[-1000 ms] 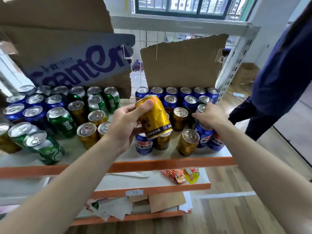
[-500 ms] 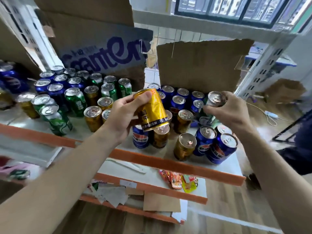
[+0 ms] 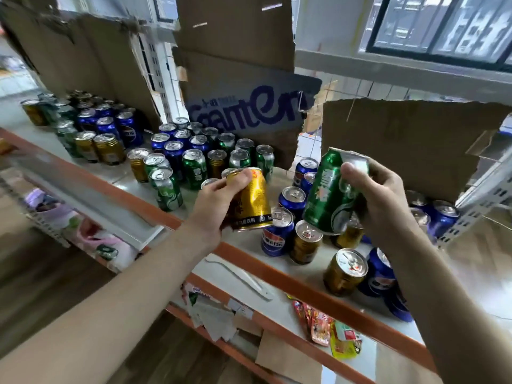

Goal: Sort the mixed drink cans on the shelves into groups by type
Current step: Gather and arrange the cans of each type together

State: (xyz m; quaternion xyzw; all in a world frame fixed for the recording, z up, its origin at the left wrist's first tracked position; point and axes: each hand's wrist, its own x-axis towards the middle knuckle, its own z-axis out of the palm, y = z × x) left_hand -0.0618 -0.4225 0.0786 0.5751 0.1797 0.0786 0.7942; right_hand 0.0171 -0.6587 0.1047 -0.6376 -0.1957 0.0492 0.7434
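My left hand [image 3: 214, 200] grips a gold can [image 3: 250, 199] held tilted above the shelf [image 3: 155, 214] with the orange front edge. My right hand [image 3: 379, 195] holds a green can [image 3: 329, 191] up in the air, tilted, above the cans on the right. Below the hands stand a blue can [image 3: 277, 234], gold cans [image 3: 345, 273] and more blue cans [image 3: 443, 217]. To the left a mixed cluster of green [image 3: 194, 167], blue [image 3: 173, 153] and gold cans [image 3: 137, 163] stands on the same shelf. Further left another group of cans [image 3: 105, 134] is mixed too.
Torn cardboard sheets [image 3: 401, 139] stand behind the cans, one with blue lettering [image 3: 249, 112]. A lower shelf [image 3: 277, 309] holds snack packets [image 3: 327, 328], papers and a white strip. A perforated metal upright [image 3: 476, 195] bounds the shelf at right. Wooden floor lies below.
My right hand has lifted the green can clear of the blue cans and brought it toward the middle. The view has swung left, showing more cans. My left hand still holds the gold can.
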